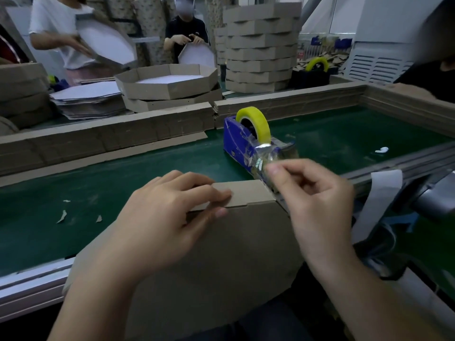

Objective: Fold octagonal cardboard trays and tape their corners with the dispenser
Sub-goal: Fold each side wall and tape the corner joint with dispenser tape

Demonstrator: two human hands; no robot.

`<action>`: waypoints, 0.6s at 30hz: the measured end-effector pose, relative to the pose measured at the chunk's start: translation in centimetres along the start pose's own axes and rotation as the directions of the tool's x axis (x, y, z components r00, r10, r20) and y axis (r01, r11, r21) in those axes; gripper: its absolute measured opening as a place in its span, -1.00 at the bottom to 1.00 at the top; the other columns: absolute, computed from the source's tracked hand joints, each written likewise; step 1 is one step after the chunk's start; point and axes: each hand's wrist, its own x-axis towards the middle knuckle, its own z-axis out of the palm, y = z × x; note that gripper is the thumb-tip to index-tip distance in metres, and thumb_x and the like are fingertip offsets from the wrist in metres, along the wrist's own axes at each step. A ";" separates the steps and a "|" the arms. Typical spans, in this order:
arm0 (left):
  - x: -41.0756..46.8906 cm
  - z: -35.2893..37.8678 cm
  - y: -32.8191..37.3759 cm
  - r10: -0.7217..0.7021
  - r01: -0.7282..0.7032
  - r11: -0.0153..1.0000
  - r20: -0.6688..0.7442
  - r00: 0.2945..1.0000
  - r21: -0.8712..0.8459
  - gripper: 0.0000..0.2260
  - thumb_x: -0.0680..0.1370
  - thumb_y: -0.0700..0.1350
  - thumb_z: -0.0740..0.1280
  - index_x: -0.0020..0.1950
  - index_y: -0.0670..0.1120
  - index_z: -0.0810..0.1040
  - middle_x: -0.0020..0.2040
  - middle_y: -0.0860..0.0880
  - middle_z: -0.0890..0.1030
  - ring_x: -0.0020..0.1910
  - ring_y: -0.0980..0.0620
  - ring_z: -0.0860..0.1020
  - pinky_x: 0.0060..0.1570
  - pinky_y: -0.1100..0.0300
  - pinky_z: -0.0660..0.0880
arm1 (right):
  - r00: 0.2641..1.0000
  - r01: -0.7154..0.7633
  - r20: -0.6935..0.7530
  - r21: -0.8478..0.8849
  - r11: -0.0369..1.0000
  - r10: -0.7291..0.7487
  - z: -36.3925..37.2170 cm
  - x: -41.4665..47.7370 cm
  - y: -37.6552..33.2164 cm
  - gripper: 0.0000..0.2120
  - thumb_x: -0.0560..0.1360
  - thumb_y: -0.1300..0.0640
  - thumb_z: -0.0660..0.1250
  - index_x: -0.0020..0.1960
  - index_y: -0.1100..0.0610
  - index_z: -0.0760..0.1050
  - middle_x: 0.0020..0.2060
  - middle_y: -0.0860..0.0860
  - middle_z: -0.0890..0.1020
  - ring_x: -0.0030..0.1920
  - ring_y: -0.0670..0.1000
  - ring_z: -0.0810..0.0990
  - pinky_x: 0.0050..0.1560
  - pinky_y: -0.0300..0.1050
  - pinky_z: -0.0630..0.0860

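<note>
right hand [312,193] pinches tape strip [261,164], dispenser [246,141] just ahead of it | left hand [172,212] grips tray [221,254] wall between fingers and thumb | I judge the corner [277,196] sits just below my right fingertips, seam running toward me; right hand nearer

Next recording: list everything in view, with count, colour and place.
tray: one, brown, near edge, under both hands
dispenser: one, blue, on belt behind tray
tape roll: one, yellow, on dispenser
belt: one, green, across the middle
scraps: few, pale, on belt
finished trays: many, brown, stacked beyond belt
blanks: one stack, white-faced, far left
people: three, two far side, one far right
left hand: pinches tray rim
right hand: pinches tape drawn from dispenser
</note>
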 end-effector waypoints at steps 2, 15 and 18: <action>0.0 -0.2 -0.1 0.009 -0.008 1.000 0.026 1.000 -0.016 -0.65 0.54 0.17 0.13 0.10 0.12 0.65 0.12 0.14 0.61 0.04 -0.02 0.58 -0.11 0.02 0.54 | 0.991 -0.116 0.082 0.192 0.975 0.101 1.0 -2.1 -1.4 -0.92 0.44 0.08 0.43 -0.21 0.02 0.68 -0.56 -0.13 0.49 -0.54 -0.17 0.35 -0.50 -0.35 0.25; -0.1 -0.6 0.0 0.017 -0.014 0.998 0.059 0.998 -0.055 -0.60 0.53 0.13 0.12 0.16 0.02 0.64 0.16 0.08 0.60 0.12 -0.04 0.57 -0.01 -0.06 0.54 | 0.774 -0.585 0.088 0.480 0.654 0.627 4.4 -5.6 -1.3 -0.65 0.12 -0.17 0.43 -0.34 0.11 0.67 -0.66 -0.02 0.31 -0.64 -0.14 0.20 -0.61 -0.38 0.14; -0.1 -0.4 0.2 0.017 -0.015 0.998 0.035 0.999 -0.054 -0.65 0.51 0.13 0.15 0.05 -0.02 0.62 0.15 0.08 0.61 0.10 -0.04 0.58 -0.04 -0.05 0.54 | 0.757 -0.599 0.072 0.475 0.645 0.650 4.4 -5.7 -1.3 -0.70 0.14 -0.15 0.43 -0.36 0.09 0.67 -0.66 -0.02 0.33 -0.64 -0.15 0.23 -0.58 -0.40 0.17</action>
